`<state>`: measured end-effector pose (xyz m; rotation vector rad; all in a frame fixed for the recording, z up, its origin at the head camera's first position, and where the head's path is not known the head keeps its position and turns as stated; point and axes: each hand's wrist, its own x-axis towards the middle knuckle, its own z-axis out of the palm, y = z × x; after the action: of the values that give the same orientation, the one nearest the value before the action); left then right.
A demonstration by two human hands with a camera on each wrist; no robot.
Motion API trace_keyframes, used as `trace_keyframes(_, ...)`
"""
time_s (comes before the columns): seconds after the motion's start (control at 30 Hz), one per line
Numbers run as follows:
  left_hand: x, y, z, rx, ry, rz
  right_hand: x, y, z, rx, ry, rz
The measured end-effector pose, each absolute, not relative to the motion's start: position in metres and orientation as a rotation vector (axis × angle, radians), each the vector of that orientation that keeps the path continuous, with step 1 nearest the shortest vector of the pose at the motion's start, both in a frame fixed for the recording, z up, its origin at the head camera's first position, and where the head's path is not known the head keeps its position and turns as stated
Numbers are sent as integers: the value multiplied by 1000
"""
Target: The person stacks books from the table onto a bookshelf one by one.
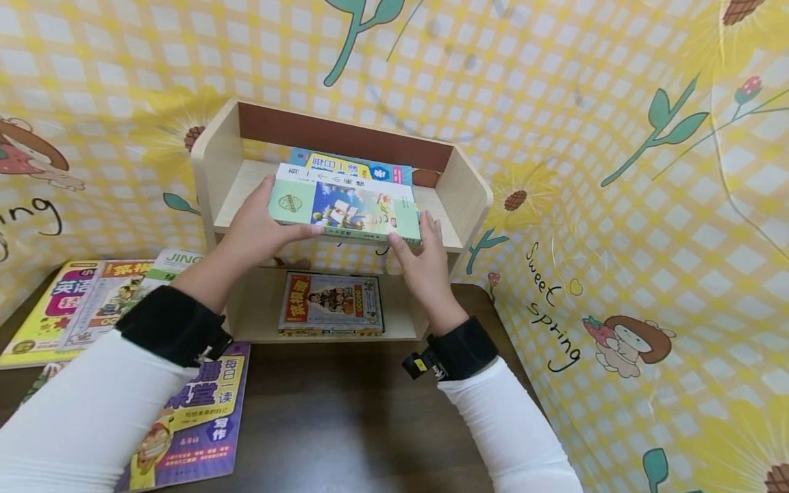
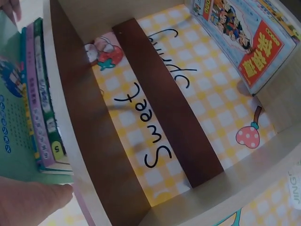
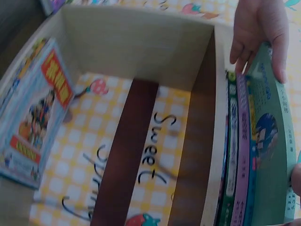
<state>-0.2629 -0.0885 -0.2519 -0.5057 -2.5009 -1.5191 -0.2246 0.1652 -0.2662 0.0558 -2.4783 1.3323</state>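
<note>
Book: green, held above upper books
Left hand: fingers gripping its left end
Right hand: fingers gripping its right end
Shelf: wooden, two-tiered

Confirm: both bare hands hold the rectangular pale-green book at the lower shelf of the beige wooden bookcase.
"Lower" is wrong: the head view shows the left hand and right hand holding the rectangular pale-green book at the upper shelf of the beige wooden bookcase.

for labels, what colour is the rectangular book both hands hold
The rectangular book is mostly pale green, white across the top; best: head view.
</note>
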Motion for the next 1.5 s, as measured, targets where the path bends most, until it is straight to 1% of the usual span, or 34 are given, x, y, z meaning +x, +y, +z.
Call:
trace_keyframes(0.2, -282, -81, -245, -558, -2495, -1511, -240, 174, -255, 61, -2576, 1199)
trace_keyframes(0.53, -299, -73, -244, -552, -2496, -1509, -262, 182, -248, 54, -2607, 1274)
trace_keyframes(1.0, -309, -72, -243, -558, -2518, -1491, -273, 182, -250, 16, -2607, 1293)
trace_keyframes(1.5, -313, -72, -245, -537, -2540, -1472, -277, 178, -255, -23, -2559, 1273)
